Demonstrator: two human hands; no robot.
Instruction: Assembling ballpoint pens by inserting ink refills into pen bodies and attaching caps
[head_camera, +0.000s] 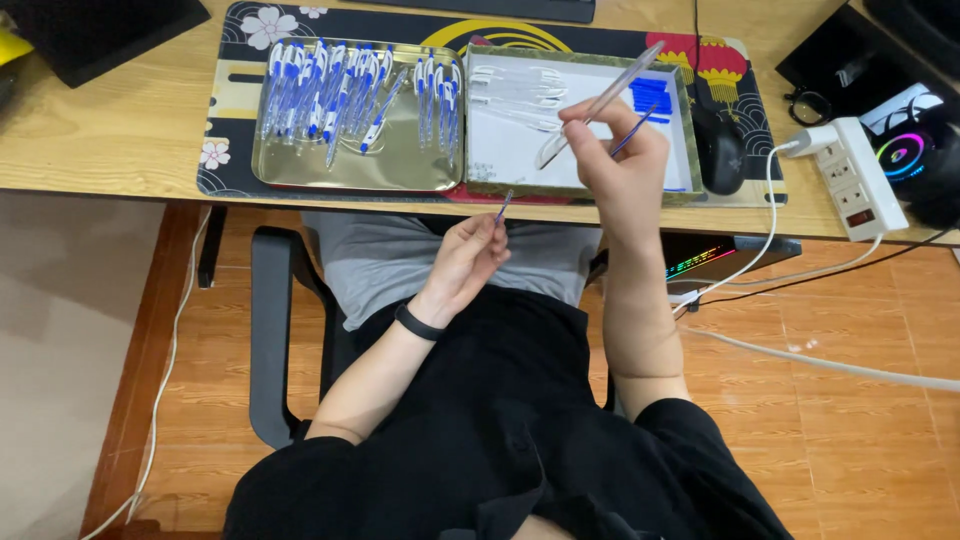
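Seated at the counter (120, 120), left hand (470, 262) pinches a blue refill (503, 204) while right hand (620, 165) grips a clear pen barrel (600, 100), finished pens (350, 90) filling the metal tray (350, 170) beyond, empty barrels (515, 90) waiting.

keyboard (500, 8): cut by top edge | refill (503, 204): lower end hidden in fingers (485, 228)

Left hand (465, 258) low, fingers pinched; right hand (622, 165) raised higher, fingers seemingly closed in a grip
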